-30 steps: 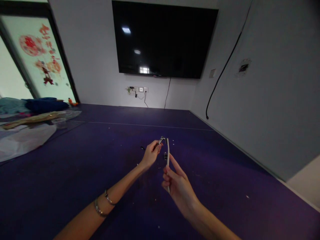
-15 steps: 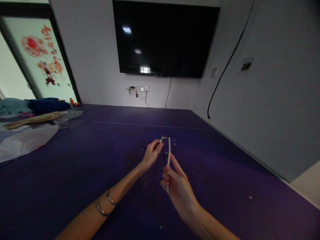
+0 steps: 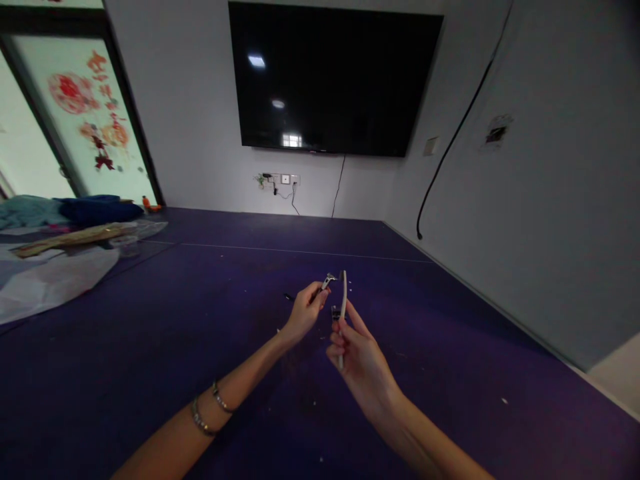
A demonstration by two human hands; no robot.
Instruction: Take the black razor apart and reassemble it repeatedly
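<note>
My left hand [image 3: 306, 308] is closed around the handle of a razor [image 3: 327, 281], its silver head pointing up and to the right. In my right hand [image 3: 360, 347] I grip a pale toothbrush [image 3: 345, 293] that stands nearly upright. Dark bristles at its top face the razor head, close beside it; I cannot tell whether they touch. Behind my right fingers lies a small dark and silver piece [image 3: 337, 311], partly hidden. A thin black item [image 3: 289, 296] rests on the purple surface [image 3: 225, 320] beyond my left hand.
Small white bits [image 3: 351, 286] lie past the toothbrush. At the left are clear plastic sheeting [image 3: 60, 287], a wooden strip [image 3: 75, 239] and a dark blue cloth [image 3: 100, 208]. A black cable [image 3: 453, 140] hangs on the right wall, and a television [image 3: 335, 80] is mounted ahead.
My right hand has shifted slightly up and to the right with the toothbrush, whose bristles now show more. My left hand with the razor has moved only a little to the right.
</note>
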